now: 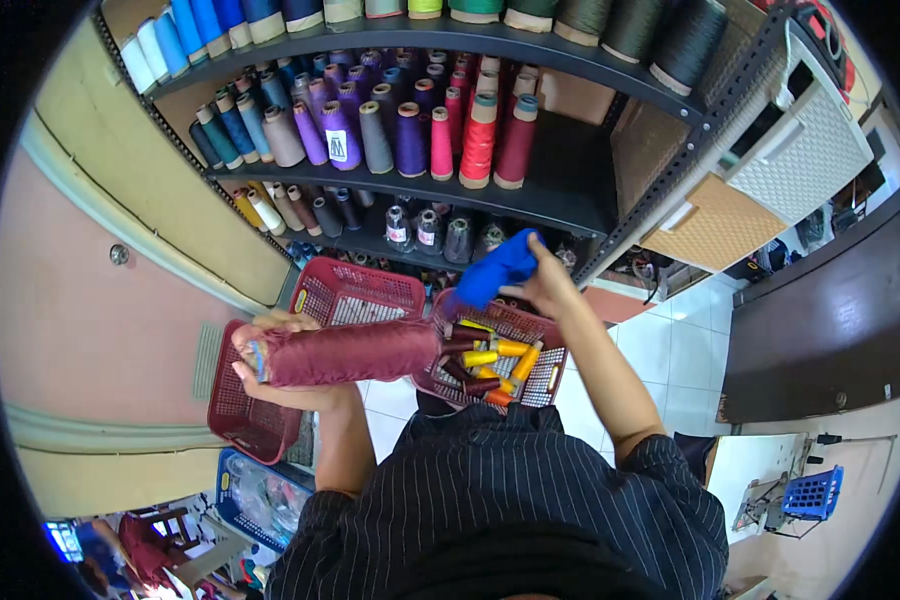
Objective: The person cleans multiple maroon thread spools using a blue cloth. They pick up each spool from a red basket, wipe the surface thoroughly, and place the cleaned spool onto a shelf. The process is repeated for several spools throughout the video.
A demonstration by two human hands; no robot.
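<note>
A large maroon thread cone [360, 353] lies level in front of me, its base toward the left. My left hand [288, 396] is closed around that base end, fingers above and below. A crumpled blue cloth [498, 268] hangs from my right hand [550, 283], pinched in the fingers just beyond the cone's narrow end. The cloth's lower edge comes close to the cone tip; whether they touch I cannot tell. Beneath the tip stands a red basket [559, 352] with small yellow, orange and dark maroon spools [480, 358] in it.
A metal shelf [560, 195] full of coloured thread cones faces me. More red baskets [395, 283] stand below it, with a blue basket [228, 490] at lower left. Woven-front drawers [715, 220] are at right, near a brown door [820, 320]. A white table [755, 470] holds a machine.
</note>
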